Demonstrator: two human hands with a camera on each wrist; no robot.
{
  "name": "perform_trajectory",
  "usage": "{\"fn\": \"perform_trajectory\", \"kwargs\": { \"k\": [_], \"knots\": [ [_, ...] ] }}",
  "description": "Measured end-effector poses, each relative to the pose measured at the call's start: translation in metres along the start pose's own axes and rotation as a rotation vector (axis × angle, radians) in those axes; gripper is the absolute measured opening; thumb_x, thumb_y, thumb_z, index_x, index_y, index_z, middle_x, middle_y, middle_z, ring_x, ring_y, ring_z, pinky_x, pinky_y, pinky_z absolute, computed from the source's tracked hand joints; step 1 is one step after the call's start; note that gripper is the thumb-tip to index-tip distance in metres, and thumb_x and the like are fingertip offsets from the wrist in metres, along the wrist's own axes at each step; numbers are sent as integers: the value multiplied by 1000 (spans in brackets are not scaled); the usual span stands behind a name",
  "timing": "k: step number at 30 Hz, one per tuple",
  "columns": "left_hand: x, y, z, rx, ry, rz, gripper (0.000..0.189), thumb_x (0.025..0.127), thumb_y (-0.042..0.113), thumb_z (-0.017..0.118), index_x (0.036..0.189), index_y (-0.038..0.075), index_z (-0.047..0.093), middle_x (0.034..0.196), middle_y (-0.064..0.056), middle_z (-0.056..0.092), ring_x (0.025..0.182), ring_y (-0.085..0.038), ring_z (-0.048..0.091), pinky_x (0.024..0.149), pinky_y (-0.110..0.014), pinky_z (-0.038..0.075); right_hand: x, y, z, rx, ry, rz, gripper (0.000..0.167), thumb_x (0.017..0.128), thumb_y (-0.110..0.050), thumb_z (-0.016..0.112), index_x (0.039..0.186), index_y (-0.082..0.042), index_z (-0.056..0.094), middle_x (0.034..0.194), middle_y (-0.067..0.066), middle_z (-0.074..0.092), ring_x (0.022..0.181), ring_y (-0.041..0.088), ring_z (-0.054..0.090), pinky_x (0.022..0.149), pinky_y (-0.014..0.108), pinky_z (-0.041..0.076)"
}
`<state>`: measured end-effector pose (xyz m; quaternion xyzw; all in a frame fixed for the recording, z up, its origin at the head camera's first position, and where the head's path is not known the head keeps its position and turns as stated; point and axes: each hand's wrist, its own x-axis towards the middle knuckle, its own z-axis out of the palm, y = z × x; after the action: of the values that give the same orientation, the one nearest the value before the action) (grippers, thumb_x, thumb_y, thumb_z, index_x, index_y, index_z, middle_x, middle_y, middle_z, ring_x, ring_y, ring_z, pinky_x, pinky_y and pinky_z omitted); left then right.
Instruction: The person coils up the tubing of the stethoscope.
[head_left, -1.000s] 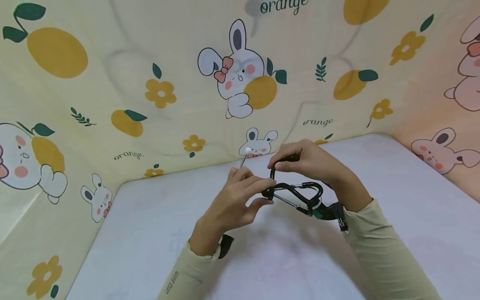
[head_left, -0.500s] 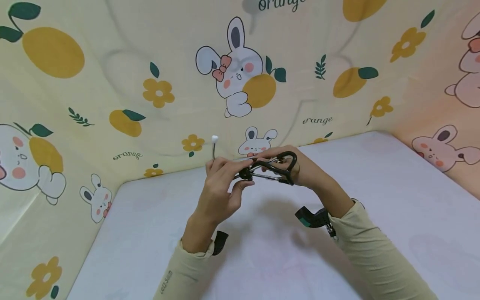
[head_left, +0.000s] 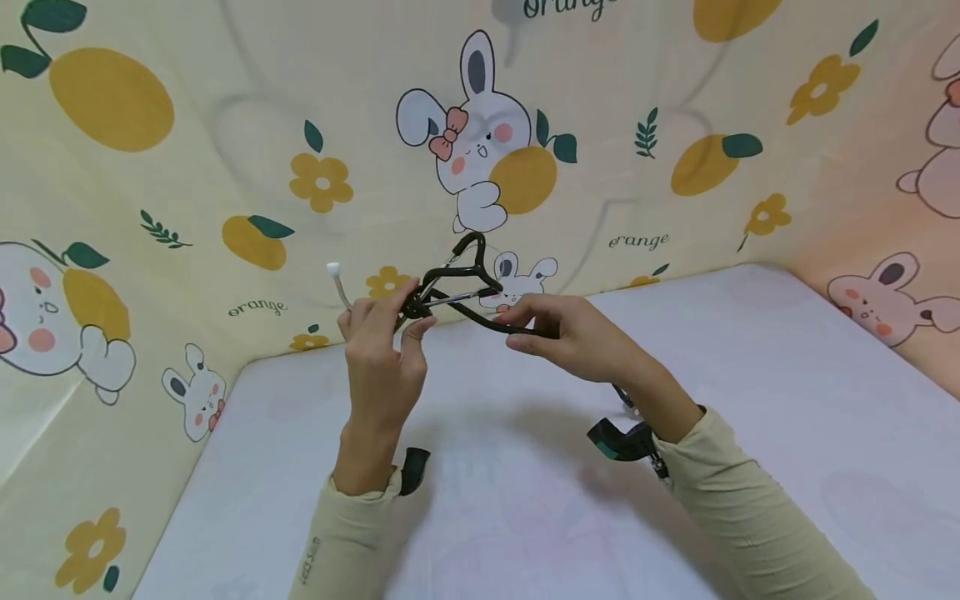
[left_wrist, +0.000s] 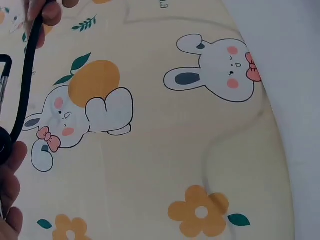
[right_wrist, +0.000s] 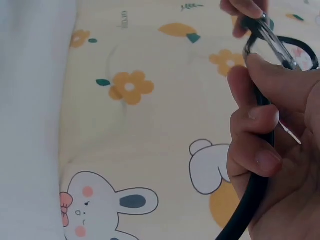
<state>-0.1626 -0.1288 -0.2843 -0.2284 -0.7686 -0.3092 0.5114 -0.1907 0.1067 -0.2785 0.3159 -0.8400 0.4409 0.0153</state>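
Observation:
Both hands hold one dark device built of bent black tubing and thin shiny metal rods; its exact kind cannot be told. My left hand pinches its black hub between thumb and fingers. Angled black loops with metal rods fan up and right from the hub. A thin stem with a white tip sticks up beyond the left fingers. My right hand grips the black tube that runs right from the hub. In the right wrist view its fingers curl round the black tube.
Below the hands spreads a white-covered table. A backdrop cloth printed with rabbits, oranges and flowers rises behind it. A dark strap piece is at the right sleeve, another at the left.
The left hand has moved left and up with the hub. The angled loops have swung upward. The right hand went leftward and now grips the tube, drawn out rightward from the hub.

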Motion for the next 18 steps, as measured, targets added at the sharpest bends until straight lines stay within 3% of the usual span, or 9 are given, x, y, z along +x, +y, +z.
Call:
{"fn": "perform_trajectory", "kwargs": {
  "k": [4,9,18],
  "knots": [
    [1,2,0,-34,7,-73,41,85,12,74,122,-2,67,99,-18,74,84,-30,54,81,-41,28,-2,-6,6,-7,6,0,21,89,-19,75,110,-18,74,90,-1,70,63,17,51,57,26,42],
    [0,2,0,-21,29,-149,41,85,12,75,123,0,68,96,-18,72,88,-30,62,81,-40,30,-5,-16,15,-9,-14,-81,21,87,-19,78,108,-19,76,91,-6,71,60,12,51,56,24,43],
    [0,5,0,16,60,-183,40,85,18,76,122,2,69,97,-17,73,90,-30,61,80,-39,25,-9,-30,21,-68,-21,-209,26,86,-19,78,112,-20,77,89,-10,70,66,6,53,60,23,46]
  ]
}}
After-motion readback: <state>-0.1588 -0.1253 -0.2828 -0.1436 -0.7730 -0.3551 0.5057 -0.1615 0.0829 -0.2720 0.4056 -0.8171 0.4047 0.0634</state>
